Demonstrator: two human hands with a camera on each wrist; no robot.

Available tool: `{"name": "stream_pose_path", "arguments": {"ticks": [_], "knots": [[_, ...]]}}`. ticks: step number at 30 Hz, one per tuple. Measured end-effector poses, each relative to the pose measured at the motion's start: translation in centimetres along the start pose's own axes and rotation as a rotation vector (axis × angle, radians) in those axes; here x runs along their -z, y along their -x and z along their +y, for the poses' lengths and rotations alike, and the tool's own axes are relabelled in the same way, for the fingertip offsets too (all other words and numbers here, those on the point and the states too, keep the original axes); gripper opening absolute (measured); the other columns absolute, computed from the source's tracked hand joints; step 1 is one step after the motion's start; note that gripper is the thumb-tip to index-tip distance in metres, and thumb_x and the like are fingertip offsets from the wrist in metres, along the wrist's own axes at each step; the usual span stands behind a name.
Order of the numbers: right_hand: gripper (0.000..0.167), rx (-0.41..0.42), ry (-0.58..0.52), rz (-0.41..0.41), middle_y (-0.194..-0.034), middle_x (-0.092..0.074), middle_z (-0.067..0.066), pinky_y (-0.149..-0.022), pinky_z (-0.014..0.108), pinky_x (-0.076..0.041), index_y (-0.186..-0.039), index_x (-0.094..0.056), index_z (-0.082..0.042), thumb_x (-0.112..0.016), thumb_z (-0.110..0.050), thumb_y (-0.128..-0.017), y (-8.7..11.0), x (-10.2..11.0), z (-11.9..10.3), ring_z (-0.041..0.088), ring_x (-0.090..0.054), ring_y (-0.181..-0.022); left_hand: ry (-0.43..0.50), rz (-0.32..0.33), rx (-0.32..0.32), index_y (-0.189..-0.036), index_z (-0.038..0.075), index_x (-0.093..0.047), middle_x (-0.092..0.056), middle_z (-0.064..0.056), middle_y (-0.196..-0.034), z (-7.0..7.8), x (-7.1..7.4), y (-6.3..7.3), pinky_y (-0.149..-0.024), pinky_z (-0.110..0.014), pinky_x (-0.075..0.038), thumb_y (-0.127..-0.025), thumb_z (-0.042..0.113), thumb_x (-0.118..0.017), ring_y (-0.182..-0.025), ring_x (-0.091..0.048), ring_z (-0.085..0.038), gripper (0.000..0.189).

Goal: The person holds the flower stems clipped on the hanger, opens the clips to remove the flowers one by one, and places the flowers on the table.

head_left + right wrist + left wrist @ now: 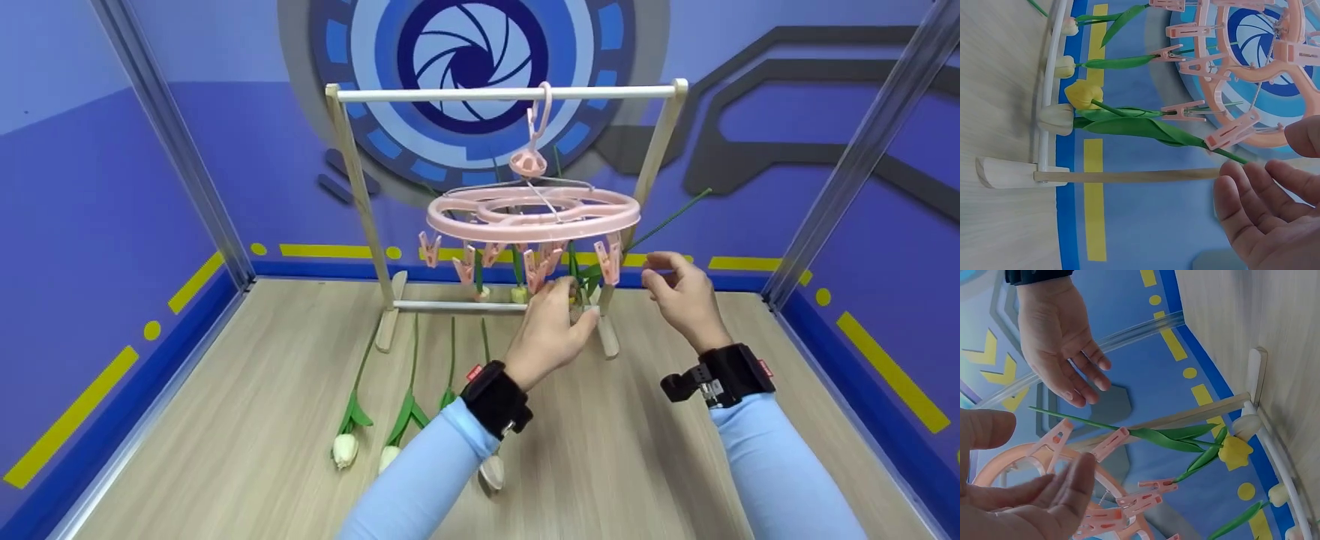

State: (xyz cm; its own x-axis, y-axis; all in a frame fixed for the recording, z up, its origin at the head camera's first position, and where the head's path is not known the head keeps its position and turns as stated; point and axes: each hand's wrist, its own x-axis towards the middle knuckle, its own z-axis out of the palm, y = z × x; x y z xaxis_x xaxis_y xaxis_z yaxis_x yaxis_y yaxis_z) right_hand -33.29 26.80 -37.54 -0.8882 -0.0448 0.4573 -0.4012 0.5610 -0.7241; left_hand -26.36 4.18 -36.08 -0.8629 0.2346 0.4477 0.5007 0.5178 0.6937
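Note:
A pink round clip hanger (534, 234) hangs by its hook from a wooden rack, with several pink clips (609, 262) below its ring. Tulips hang head down from some clips, among them a yellow tulip (1235, 453) and a white tulip (1057, 119). My left hand (551, 326) is raised in front of the clips, thumb apart from its fingers, nothing between them. One fingertip overlaps a clip (1109, 443) in the left wrist view. To the right, my right hand (682, 300) has loosely bent, empty fingers beside a green stem (1230, 156) pinched in a clip.
The wooden rack (510, 94) stands at the back of the table (247, 420). Several white tulips (345, 450) lie in front of it, stems toward the rack, partly covered by my left sleeve. Blue printed walls (150, 195) enclose the table at the back and sides.

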Motion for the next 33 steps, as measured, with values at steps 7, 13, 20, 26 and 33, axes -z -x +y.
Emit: {"name": "stream_pose_path", "arguments": {"ticks": [7,13,20,26,33], "knots": [[0.043,-0.068,-0.003,-0.022,-0.134,-0.062,0.026,-0.072,0.009,-0.05,-0.141,-0.053,0.007,-0.057,-0.013,-0.104,-1.0,-0.3,0.2,0.019,-0.065,-0.099,0.09,-0.045,0.222,-0.155,-0.002,-0.036,-0.053,-0.022,-0.149,-0.1,-0.8,-1.8,-0.112,-0.042,-0.044,-0.102,0.031,-0.065,-0.136,-0.054,-0.032,0.069],[0.053,-0.095,-0.043,-0.055,-0.144,-0.056,0.026,-0.075,0.012,-0.052,-0.151,-0.042,0.007,-0.056,-0.016,-0.105,-1.3,-0.7,0.1,0.039,-0.064,-0.115,0.273,-0.027,0.243,-0.154,-0.001,-0.038,-0.056,-0.019,-0.146,-0.2,-1.5,-2.8,-0.104,-0.038,-0.051,-0.101,0.027,-0.067,-0.13,-0.058,-0.031,0.067],[0.042,-0.061,-0.121,-0.029,-0.134,-0.063,0.027,-0.072,0.014,-0.054,-0.141,-0.052,0.007,-0.058,-0.01,-0.103,-1.5,-1.5,-0.3,0.019,-0.07,-0.098,0.403,0.049,0.178,-0.147,-0.002,-0.047,-0.063,-0.02,-0.133,-0.2,-1.9,-3.2,-0.096,-0.031,-0.053,-0.098,0.016,-0.07,-0.119,-0.064,-0.03,0.057],[0.03,-0.039,-0.173,0.0,-0.123,-0.064,0.03,-0.069,0.015,-0.054,-0.128,-0.058,0.009,-0.06,-0.008,-0.103,-1.3,-1.8,-0.6,-0.008,-0.062,-0.081,0.456,0.079,0.112,-0.137,-0.003,-0.054,-0.068,-0.013,-0.111,-0.3,-1.7,-3.1,-0.085,-0.023,-0.052,-0.097,0.011,-0.07,-0.098,-0.065,-0.016,0.045],[0.03,-0.04,-0.166,-0.019,-0.121,-0.066,0.029,-0.07,0.015,-0.053,-0.126,-0.062,0.009,-0.058,-0.013,-0.106,-0.8,-2.2,-0.6,-0.009,-0.062,-0.083,0.551,0.065,0.09,-0.116,-0.001,-0.059,-0.067,-0.007,-0.098,-0.2,-1.2,-2.3,-0.071,-0.019,-0.049,-0.094,0.004,-0.071,-0.081,-0.058,-0.006,0.025]]}}
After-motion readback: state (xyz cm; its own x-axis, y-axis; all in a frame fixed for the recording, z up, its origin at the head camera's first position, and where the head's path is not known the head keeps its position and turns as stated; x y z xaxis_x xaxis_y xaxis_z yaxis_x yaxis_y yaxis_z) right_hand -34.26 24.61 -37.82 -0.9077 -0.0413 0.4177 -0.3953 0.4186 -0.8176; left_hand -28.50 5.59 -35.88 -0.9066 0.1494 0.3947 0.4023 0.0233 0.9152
